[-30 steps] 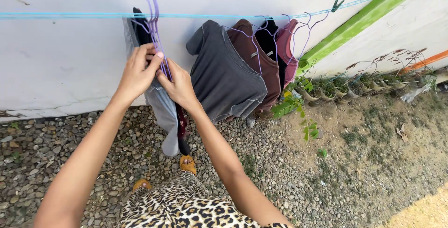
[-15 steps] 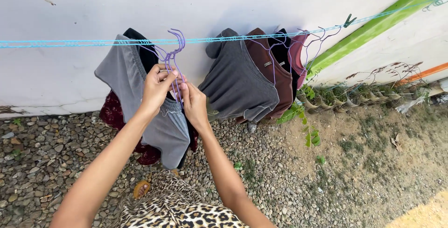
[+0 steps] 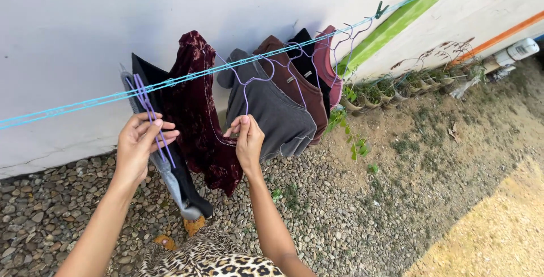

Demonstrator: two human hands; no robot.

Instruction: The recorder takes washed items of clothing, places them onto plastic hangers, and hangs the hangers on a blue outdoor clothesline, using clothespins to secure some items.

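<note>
Nearest: leopard-print skirt [image 3: 218, 257] at bottom, gravel [image 3: 45, 209] underfoot. Left hand [image 3: 139, 146] closed round a bunch of purple wire hangers [image 3: 148, 113] w/ black and grey clothes [image 3: 175, 175] hanging below, long axis running up to the blue line [image 3: 85, 102]. Right hand [image 3: 247, 141], just right of it, pinches the lower wire of one hanger [image 3: 245, 93] carrying the dark red garment [image 3: 198, 113], which sits btwn both hands. Further right: grey shirt [image 3: 272, 113], brown shirt [image 3: 297, 87], then white wall [image 3: 68, 28] behind.
</note>
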